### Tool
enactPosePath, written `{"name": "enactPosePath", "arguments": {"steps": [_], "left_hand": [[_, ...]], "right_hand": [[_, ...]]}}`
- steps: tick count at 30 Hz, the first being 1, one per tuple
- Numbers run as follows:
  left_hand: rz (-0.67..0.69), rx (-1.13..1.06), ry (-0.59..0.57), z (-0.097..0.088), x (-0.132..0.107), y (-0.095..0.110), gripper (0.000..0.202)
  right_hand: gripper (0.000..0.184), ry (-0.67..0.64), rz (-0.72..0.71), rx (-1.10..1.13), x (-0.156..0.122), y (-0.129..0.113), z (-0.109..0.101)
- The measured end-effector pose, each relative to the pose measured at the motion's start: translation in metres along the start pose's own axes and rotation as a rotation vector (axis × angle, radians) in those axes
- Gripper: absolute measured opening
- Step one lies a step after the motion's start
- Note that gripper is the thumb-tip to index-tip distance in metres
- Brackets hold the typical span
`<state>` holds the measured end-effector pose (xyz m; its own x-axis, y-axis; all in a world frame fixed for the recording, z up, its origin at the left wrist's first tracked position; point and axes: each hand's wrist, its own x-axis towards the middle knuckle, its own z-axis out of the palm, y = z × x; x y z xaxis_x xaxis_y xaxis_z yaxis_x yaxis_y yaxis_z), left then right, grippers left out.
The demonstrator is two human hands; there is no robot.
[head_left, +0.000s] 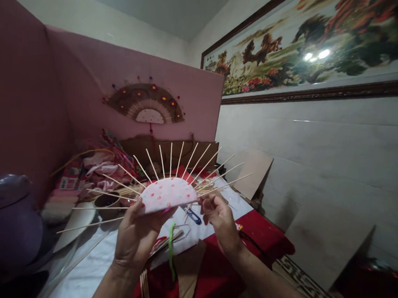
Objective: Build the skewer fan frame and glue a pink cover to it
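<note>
A half-round piece covered in white cloth with red dots (168,193) is held up over the table, its straight edge facing me. Thin wooden sticks (171,160) fan out from its curved edge in many directions. My left hand (136,230) grips the piece at its lower left, thumb on the front and fingers beneath. At the right corner, my right hand (219,215) has its thumb and fingers pinched together close to the edge and the lowest stick. Whatever lies in that pinch is too small to make out.
A finished-looking fan (148,100) hangs on the pink wall. On the table are a dark bowl (107,205), a blue-handled tool (193,215), a green strip (172,250), loose sticks and brown cardboard (190,272). Cloth and ribbons (101,167) pile up at the back left.
</note>
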<state>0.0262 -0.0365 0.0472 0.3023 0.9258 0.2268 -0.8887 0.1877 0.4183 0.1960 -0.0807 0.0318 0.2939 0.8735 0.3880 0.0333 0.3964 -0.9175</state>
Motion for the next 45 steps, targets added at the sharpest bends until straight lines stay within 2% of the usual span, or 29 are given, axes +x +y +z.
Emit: {"name": "enactPosePath", "arguments": {"steps": [6, 10, 19, 23, 27, 32, 45], "left_hand": [[-0.049, -0.027, -0.034, -0.003, -0.002, 0.002, 0.049], [-0.04, -0.028, -0.046, -0.005, 0.0, 0.005, 0.043], [-0.014, -0.031, -0.003, -0.005, 0.001, 0.004, 0.041], [-0.016, -0.056, 0.029, -0.004, 0.001, 0.004, 0.042], [0.002, -0.032, 0.01, -0.004, 0.002, 0.004, 0.042], [-0.008, -0.062, 0.006, -0.004, 0.0, 0.003, 0.043], [-0.028, -0.087, -0.142, -0.008, 0.001, 0.006, 0.042]], "right_hand": [[0.043, 0.04, 0.044, 0.39, 0.004, -0.005, 0.035], [0.043, 0.11, 0.034, 0.481, 0.001, -0.005, 0.048], [0.037, 0.145, -0.025, 0.426, -0.002, 0.001, 0.05], [0.03, 0.141, -0.041, 0.39, -0.002, -0.001, 0.051], [0.023, 0.146, -0.039, 0.394, -0.001, -0.002, 0.052], [0.025, 0.128, -0.033, 0.413, -0.003, -0.003, 0.051], [0.029, 0.129, -0.031, 0.388, -0.005, -0.012, 0.049]]}}
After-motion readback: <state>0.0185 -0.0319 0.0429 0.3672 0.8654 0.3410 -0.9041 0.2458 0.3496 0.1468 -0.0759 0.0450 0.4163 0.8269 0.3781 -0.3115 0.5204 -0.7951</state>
